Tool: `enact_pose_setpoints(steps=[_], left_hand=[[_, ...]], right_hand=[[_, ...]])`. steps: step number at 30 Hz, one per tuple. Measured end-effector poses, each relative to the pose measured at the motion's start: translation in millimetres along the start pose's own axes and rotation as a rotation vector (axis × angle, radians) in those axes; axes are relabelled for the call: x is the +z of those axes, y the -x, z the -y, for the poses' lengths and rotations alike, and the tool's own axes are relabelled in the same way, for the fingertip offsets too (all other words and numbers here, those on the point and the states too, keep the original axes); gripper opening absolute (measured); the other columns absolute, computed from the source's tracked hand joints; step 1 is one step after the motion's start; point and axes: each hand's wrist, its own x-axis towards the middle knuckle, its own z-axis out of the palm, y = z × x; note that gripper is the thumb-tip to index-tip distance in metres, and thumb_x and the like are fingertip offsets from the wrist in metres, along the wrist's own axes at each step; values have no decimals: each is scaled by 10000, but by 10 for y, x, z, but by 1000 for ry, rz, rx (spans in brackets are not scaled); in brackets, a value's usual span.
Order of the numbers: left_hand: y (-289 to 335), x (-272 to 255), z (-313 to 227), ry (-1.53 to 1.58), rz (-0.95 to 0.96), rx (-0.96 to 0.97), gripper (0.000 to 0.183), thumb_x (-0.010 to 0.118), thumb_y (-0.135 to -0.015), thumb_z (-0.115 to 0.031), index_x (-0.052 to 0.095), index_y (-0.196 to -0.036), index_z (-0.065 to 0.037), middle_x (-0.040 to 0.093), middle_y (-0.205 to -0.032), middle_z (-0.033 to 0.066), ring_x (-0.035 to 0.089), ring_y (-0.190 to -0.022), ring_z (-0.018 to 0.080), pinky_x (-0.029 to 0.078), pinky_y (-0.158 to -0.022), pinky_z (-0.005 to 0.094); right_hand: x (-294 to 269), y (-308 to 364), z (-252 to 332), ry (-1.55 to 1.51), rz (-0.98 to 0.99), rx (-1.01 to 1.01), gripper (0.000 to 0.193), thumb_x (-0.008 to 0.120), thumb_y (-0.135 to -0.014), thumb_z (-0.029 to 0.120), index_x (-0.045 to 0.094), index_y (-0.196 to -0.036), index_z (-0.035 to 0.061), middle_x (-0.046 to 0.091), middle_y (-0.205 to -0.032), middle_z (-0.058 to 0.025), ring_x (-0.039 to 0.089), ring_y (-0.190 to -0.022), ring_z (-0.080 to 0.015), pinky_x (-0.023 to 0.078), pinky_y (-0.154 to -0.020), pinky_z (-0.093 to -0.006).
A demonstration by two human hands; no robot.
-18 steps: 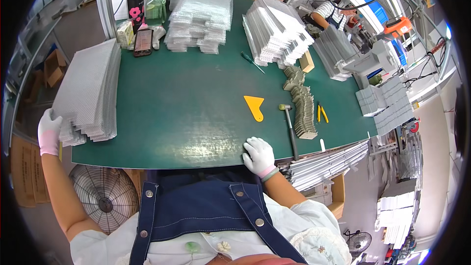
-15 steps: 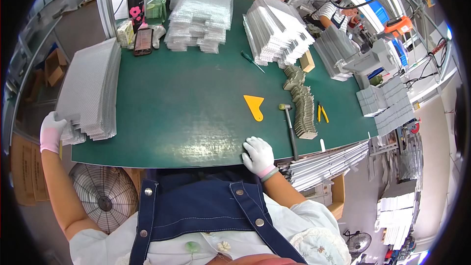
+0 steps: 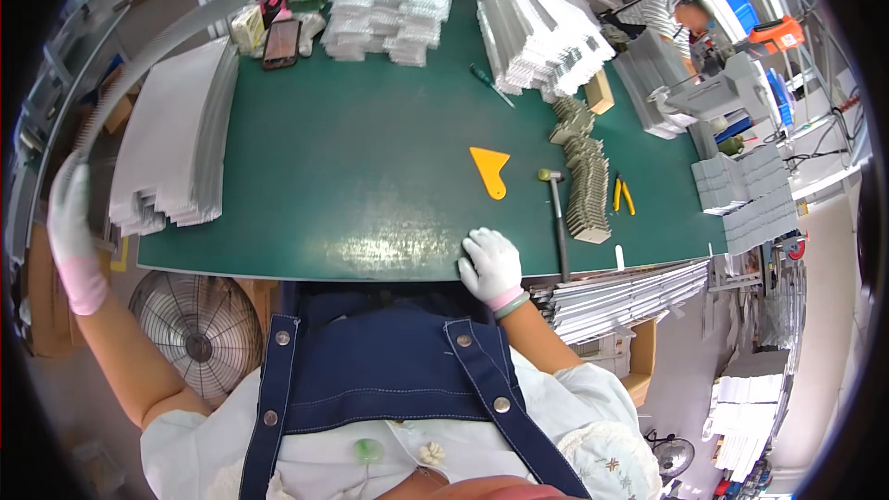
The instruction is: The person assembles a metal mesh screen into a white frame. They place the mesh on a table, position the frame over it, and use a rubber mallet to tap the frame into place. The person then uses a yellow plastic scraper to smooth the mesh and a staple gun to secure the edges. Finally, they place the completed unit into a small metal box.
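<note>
My left hand [image 3: 72, 231], in a white glove with a pink cuff, is raised at the far left. It is closed on the end of a thin grey mesh sheet [image 3: 153, 56], which arcs up and away, seen almost edge-on. Below the arc, a stack of similar mesh sheets [image 3: 176, 134] lies on the table's left side, notched at its near end. My right hand [image 3: 491, 264], gloved too, rests at the near edge of the green table [image 3: 324, 148]. Its fingers are loosely bent and slightly apart, with nothing held. A yellow scraper [image 3: 489, 172] lies beyond it.
A hammer [image 3: 556, 222], yellow-handled pliers [image 3: 623, 194], a row of small metal parts [image 3: 586, 187] and a screwdriver [image 3: 491, 86] lie rightward. More sheet stacks [image 3: 394, 0] stand at the back, beside a phone [image 3: 281, 43] and bottles. A fan [image 3: 196, 329] stands below left. Another person works far right.
My left hand has lifted a mesh sheet off the left stack, its length now bowed upward. My right hand stays on the table edge. The whole view has shifted slightly.
</note>
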Motion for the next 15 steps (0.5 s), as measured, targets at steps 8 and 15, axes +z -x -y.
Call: enact_pose_setpoints(steps=[8, 15], left_hand=[[1766, 1699, -670, -629, 803, 73, 701, 681, -825, -535, 563, -1292, -26, 592, -1135, 224, 588, -1081, 386, 473, -957, 444], [2055, 2256, -295, -656, 696, 451, 620, 666, -830, -458, 556, -1301, -70, 486, -1349, 243, 421, -1272, 440, 340, -1075, 522]], right_hand=[[172, -162, -209, -22, -126, 180, 361, 679, -805, 206, 631, -1125, 45, 602, -1230, -194, 552, -1164, -401, 439, -1002, -477], [310, -527, -670, 235, 251, 321, 552, 548, -916, 391, 501, -1375, 87, 467, -1457, -144, 384, -1385, -314, 263, -1138, -513]])
